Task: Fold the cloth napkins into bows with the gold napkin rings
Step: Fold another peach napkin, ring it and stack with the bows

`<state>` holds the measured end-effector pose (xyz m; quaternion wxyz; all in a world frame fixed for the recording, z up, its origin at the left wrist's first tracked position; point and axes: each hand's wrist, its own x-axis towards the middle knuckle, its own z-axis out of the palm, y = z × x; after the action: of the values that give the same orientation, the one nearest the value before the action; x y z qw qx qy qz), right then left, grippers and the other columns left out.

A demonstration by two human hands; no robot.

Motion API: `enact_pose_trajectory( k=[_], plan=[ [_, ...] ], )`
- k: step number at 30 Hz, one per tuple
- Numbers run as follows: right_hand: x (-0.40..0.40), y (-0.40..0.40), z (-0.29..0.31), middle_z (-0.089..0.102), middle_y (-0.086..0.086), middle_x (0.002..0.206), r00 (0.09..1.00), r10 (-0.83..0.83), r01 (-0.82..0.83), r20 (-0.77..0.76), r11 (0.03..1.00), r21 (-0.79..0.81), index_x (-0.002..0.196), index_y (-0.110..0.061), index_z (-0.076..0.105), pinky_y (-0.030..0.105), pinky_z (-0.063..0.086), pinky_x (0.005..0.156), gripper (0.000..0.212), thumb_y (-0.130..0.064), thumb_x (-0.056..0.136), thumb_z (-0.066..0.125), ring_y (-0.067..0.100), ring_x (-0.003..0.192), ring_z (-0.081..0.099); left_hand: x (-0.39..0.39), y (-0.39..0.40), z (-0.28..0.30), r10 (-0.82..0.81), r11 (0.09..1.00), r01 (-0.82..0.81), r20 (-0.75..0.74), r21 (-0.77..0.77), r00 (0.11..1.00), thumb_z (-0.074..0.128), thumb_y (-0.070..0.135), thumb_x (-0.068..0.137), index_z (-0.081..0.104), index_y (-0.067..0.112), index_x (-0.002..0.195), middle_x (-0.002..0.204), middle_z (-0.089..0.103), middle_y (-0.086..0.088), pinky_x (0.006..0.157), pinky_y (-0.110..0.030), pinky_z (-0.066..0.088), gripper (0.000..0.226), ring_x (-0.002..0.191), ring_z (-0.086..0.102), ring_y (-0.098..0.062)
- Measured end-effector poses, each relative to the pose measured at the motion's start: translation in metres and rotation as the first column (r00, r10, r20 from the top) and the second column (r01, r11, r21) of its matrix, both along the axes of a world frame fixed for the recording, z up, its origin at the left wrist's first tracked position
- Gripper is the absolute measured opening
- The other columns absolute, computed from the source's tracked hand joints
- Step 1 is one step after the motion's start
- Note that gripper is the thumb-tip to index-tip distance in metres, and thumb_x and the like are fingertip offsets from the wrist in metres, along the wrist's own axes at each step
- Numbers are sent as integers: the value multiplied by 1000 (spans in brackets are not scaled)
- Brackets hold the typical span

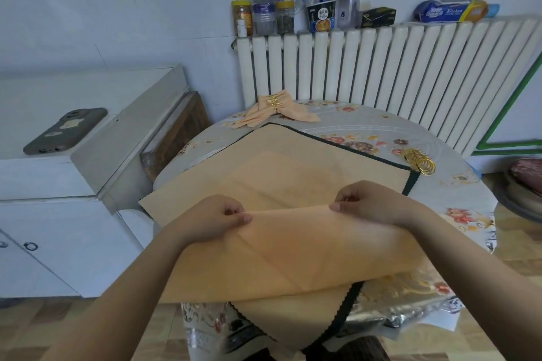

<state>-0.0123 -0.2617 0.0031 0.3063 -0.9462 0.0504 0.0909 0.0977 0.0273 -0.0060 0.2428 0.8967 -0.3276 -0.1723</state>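
1. Two hands at work over a round table (457, 184) covered in a floral cloth. The left hand (217, 217) pinches the folded edge of a peach napkin (293, 252) between thumb and curled fingers; the right hand (372, 202) pinches the same edge further along, fingers likewise curled round the fabric.
2. One peach napkin, as held: lifted at its far edge, the near part draping toward the person, over the table's front.
3. One stack of flat peach napkins (278, 173) beneath it, set cornerwise, with a dark green cloth (360, 146) showing along the edges.
4. One pile of finished napkin bows (275, 110) at the table's far side, each cinched with a gold ring.
5. One cluster of loose gold napkin rings (421, 160) at the right, just beside the green cloth's corner.
6. One white radiator (381, 67) behind the table, jars and packets along its top.
7. One phone (66, 130) face down on a white cabinet (44, 179), left.
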Motion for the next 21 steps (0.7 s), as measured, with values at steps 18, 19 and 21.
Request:
enact_pose_trajectory(
  k=[18,19,21],
  plan=[
    [29,56,-80,50,-11,117,976,87,-59,198,988,-144,94,-35,64,28,18,98,19,-47,79,65,12,119,34,0,-23,-69,-106,994,106,-12,-30,994,58,74,59,62,42,112,137,41,15,109,-20,23,62,128,33,0],
    [36,57,-79,53,-10,113,976,84,-50,199,984,-170,93,-31,65,29,19,96,19,-46,82,63,12,116,37,3,-25,-67,-117,993,116,-28,-26,993,67,68,61,63,39,111,134,42,15,107,-18,24,58,126,34,0],
    [47,56,-73,58,-9,98,982,79,-45,171,980,-196,94,-24,67,30,22,93,24,-45,87,58,12,108,41,7,-31,-66,-82,995,82,5,-60,997,74,45,71,69,25,101,123,53,11,96,-10,29,37,116,45,-3]
  ],
)
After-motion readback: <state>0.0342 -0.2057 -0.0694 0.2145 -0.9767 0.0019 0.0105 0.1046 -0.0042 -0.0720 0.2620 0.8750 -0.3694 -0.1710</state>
